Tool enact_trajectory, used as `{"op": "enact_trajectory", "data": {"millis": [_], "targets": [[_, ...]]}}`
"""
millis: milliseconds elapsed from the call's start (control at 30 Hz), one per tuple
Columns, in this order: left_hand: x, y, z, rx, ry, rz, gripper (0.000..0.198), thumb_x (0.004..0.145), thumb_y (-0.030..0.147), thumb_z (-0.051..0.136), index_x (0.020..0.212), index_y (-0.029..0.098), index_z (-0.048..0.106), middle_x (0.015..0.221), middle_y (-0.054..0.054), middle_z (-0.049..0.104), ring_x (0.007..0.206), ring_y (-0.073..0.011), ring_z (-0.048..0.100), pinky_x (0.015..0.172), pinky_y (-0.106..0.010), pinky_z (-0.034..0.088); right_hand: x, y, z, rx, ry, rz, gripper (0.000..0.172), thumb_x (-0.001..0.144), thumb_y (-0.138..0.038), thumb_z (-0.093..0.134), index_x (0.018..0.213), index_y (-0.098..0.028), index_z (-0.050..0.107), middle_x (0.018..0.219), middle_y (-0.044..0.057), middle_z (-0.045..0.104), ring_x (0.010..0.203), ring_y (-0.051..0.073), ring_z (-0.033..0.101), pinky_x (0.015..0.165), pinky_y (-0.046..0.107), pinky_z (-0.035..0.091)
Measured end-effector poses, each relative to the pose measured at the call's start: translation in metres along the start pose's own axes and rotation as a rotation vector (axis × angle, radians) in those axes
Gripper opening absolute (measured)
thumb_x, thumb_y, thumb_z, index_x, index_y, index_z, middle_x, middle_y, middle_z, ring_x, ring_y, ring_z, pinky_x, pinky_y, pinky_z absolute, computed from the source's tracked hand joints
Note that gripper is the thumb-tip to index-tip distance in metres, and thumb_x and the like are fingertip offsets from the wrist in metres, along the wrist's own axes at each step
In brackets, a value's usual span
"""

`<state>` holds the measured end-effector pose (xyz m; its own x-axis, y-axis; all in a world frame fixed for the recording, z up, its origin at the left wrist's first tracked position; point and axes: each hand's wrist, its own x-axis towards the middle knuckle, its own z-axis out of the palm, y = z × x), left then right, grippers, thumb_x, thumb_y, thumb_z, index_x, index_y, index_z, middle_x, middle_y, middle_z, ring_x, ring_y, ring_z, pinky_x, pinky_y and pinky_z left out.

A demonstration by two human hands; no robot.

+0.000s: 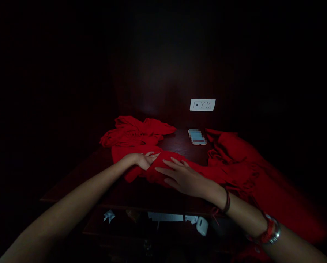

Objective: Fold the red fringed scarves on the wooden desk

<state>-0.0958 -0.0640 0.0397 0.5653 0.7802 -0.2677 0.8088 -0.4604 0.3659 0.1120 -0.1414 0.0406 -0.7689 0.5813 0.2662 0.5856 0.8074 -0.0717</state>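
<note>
My left hand (145, 160) is at a piece of red cloth (163, 171) in the middle of a dark wooden surface. Its fingers are partly tucked into a fold, closed on the fabric, and a ring glints on one. My right hand (183, 177), fingers spread, lies over the same cloth just to the right, palm down. This cloth runs rightward into a larger red fabric heap (245, 157) with crumpled, gathered parts. Whether they are one piece I cannot tell. Behind my left hand lies another crumpled red cloth (136, 129).
A phone (197, 137) lies on the dark tabletop (177, 138) towards the back. A white socket plate (202, 105) is on the wall behind. Below the front edge, an open drawer or shelf holds a white earbud case (202, 225) and papers (166, 217). The surroundings are very dark.
</note>
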Motion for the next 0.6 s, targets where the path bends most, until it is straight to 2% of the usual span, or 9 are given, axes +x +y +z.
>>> {"op": "enact_trajectory", "data": {"millis": [67, 167, 267, 367, 433, 467, 533, 600], "targets": [[-0.003, -0.003, -0.003, -0.035, -0.002, 0.027, 0.068, 0.035, 0.018, 0.064, 0.102, 0.02, 0.055, 0.126, -0.01, 0.036, 0.118, -0.0343, 0.021, 0.092, -0.045, 0.022, 0.0, -0.006, 0.01, 0.032, -0.038, 0.015, 0.045, 0.079, -0.039, 0.041, 0.122, -0.041, 0.028, 0.133, 0.002, 0.024, 0.119, 0.032, 0.021, 0.087, 0.056, 0.024], [-0.019, -0.012, -0.003, -0.1, 0.05, 0.04, 0.071, 0.046, 0.018, 0.059, 0.115, 0.024, 0.044, 0.13, -0.006, 0.032, 0.12, -0.0293, 0.019, 0.094, -0.045, 0.017, -0.003, -0.001, 0.019, 0.041, -0.103, 0.046, 0.042, 0.079, -0.043, 0.038, 0.12, -0.043, 0.03, 0.135, 0.002, 0.018, 0.119, 0.035, 0.016, 0.085, 0.06, 0.02], [-0.034, -0.014, 0.0, -0.19, 0.126, 0.075, 0.056, 0.063, 0.026, 0.05, 0.118, 0.026, 0.041, 0.129, -0.002, 0.034, 0.122, -0.0234, 0.018, 0.097, -0.042, 0.012, -0.005, 0.01, 0.02, 0.062, -0.153, 0.035, 0.042, 0.079, -0.043, 0.036, 0.121, -0.041, 0.03, 0.137, 0.001, 0.013, 0.121, 0.035, 0.011, 0.087, 0.06, 0.018], [-0.034, -0.001, 0.006, -0.309, 0.345, 0.062, 0.043, 0.077, 0.038, 0.033, 0.115, 0.022, 0.045, 0.124, -0.003, 0.041, 0.118, -0.0181, 0.029, 0.097, -0.032, 0.018, -0.005, 0.015, 0.019, 0.06, -0.193, 0.042, 0.042, 0.079, -0.046, 0.036, 0.12, -0.042, 0.03, 0.138, -0.002, 0.007, 0.122, 0.034, 0.007, 0.09, 0.059, 0.015], [-0.026, 0.011, 0.012, -0.301, 0.518, 0.027, 0.048, 0.079, 0.045, 0.027, 0.117, 0.02, 0.043, 0.123, -0.004, 0.041, 0.115, -0.0173, 0.033, 0.095, -0.029, 0.022, -0.003, 0.013, 0.017, 0.055, -0.245, 0.057, 0.043, 0.079, -0.048, 0.034, 0.121, -0.042, 0.029, 0.138, -0.003, 0.003, 0.122, 0.034, 0.005, 0.089, 0.06, 0.013], [-0.021, 0.016, 0.015, -0.258, 0.554, 0.007, 0.051, 0.078, 0.048, 0.03, 0.118, 0.02, 0.041, 0.124, -0.005, 0.039, 0.114, -0.0184, 0.033, 0.095, -0.03, 0.023, -0.003, 0.011, 0.016, 0.056, -0.271, 0.059, 0.043, 0.079, -0.048, 0.032, 0.121, -0.041, 0.028, 0.138, -0.003, 0.001, 0.122, 0.034, 0.004, 0.089, 0.06, 0.013], [-0.012, 0.021, 0.023, -0.136, 0.513, -0.048, 0.054, 0.074, 0.051, 0.037, 0.121, 0.022, 0.038, 0.125, -0.006, 0.038, 0.114, -0.0218, 0.032, 0.094, -0.035, 0.023, -0.005, 0.008, 0.013, 0.061, -0.284, 0.046, 0.043, 0.08, -0.047, 0.031, 0.122, -0.041, 0.027, 0.138, -0.002, 0.002, 0.122, 0.033, 0.005, 0.089, 0.06, 0.013], [-0.006, 0.016, 0.03, -0.042, 0.434, -0.08, 0.051, 0.075, 0.047, 0.039, 0.12, 0.025, 0.038, 0.123, -0.006, 0.039, 0.113, -0.0229, 0.033, 0.092, -0.038, 0.024, -0.011, 0.01, 0.009, 0.056, -0.223, 0.027, 0.041, 0.082, -0.043, 0.03, 0.122, -0.04, 0.027, 0.137, -0.002, 0.01, 0.123, 0.029, 0.009, 0.092, 0.056, 0.014]]}}
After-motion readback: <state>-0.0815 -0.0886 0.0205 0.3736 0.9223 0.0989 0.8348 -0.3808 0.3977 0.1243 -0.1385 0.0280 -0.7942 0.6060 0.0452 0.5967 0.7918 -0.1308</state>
